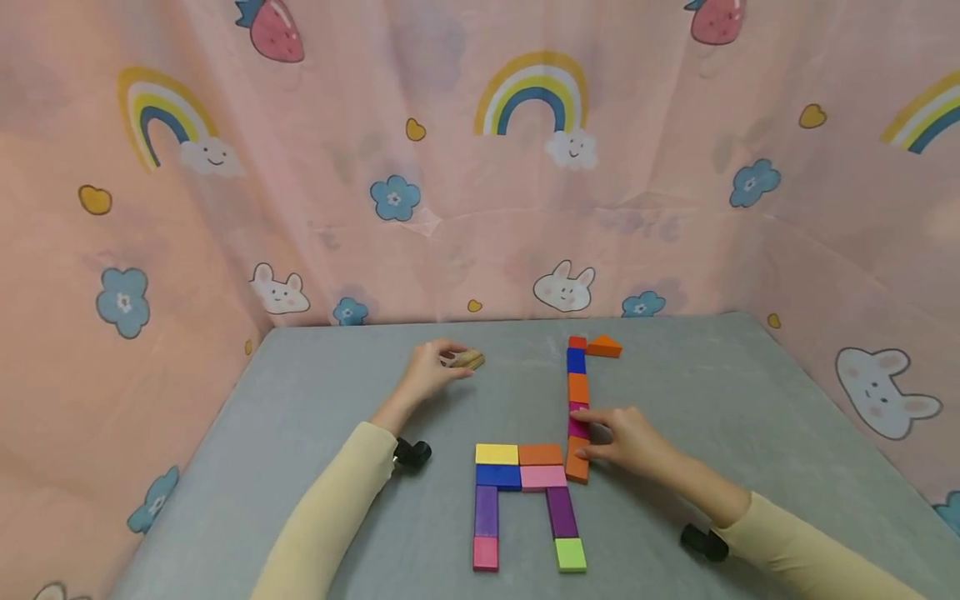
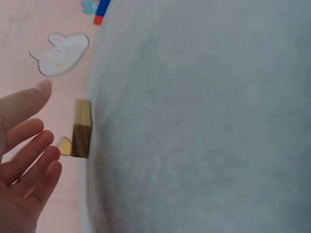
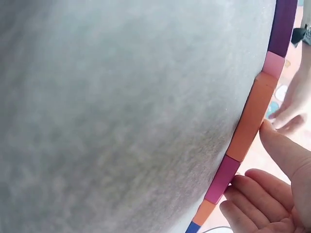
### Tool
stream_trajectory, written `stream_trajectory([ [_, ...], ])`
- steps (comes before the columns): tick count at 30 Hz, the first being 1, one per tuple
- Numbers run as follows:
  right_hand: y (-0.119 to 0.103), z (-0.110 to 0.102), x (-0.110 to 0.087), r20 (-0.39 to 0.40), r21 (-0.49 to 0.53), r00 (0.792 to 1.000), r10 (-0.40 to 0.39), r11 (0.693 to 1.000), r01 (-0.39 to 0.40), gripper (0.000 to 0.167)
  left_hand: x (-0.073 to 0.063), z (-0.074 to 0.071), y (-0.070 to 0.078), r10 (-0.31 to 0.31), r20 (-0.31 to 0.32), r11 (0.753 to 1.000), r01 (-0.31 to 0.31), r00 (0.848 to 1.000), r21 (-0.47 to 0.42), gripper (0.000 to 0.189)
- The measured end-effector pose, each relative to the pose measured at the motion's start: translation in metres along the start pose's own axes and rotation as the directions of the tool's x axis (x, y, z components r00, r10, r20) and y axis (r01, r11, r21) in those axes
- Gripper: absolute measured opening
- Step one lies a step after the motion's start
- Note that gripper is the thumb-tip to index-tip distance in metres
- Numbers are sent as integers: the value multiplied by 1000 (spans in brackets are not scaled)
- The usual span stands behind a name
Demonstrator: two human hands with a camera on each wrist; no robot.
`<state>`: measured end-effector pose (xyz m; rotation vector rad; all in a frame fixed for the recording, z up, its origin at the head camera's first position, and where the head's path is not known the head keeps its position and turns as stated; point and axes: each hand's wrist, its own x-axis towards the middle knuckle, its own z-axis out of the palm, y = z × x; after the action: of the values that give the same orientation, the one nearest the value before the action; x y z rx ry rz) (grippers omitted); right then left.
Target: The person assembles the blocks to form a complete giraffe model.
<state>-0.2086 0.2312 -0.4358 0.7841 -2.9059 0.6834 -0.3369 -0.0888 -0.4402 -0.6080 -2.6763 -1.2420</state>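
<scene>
A wooden block point(image 1: 468, 359) with a light face and a darker one lies at the back of the table. My left hand point(image 1: 435, 367) is beside it with thumb and fingers spread; in the left wrist view, a gap shows between the fingers and the wooden block point(image 2: 82, 128). My right hand point(image 1: 630, 442) is at a column of coloured blocks. Its thumb touches the lower orange block point(image 3: 251, 116), and its fingers are against the magenta block point(image 3: 222, 179), loosely bent. Above these stand another orange block point(image 1: 578, 387), a blue block point(image 1: 576, 361) and a red block point(image 1: 577, 342).
An orange triangular block point(image 1: 604, 347) sits right of the column's top. Left of its foot, yellow point(image 1: 497, 454), blue, orange and pink blocks form two rows, with two legs of purple point(image 1: 487, 511), pink and green point(image 1: 571, 554) blocks below. A patterned curtain point(image 1: 450, 250) hangs behind the table.
</scene>
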Motion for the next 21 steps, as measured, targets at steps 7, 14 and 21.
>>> stream_trajectory([
  [7,-1,1,2,-12,11,1000,0,1000,0,48,11,6,-8,-106,32,993,104,994,52,39],
  [14,-1,2,0,19,23,999,26,999,-26,50,12,10,-12,-172,43,982,168,984,84,36],
  [21,0,2,-1,6,18,1000,20,1000,-20,50,15,9,-9,-193,70,979,188,979,80,35],
])
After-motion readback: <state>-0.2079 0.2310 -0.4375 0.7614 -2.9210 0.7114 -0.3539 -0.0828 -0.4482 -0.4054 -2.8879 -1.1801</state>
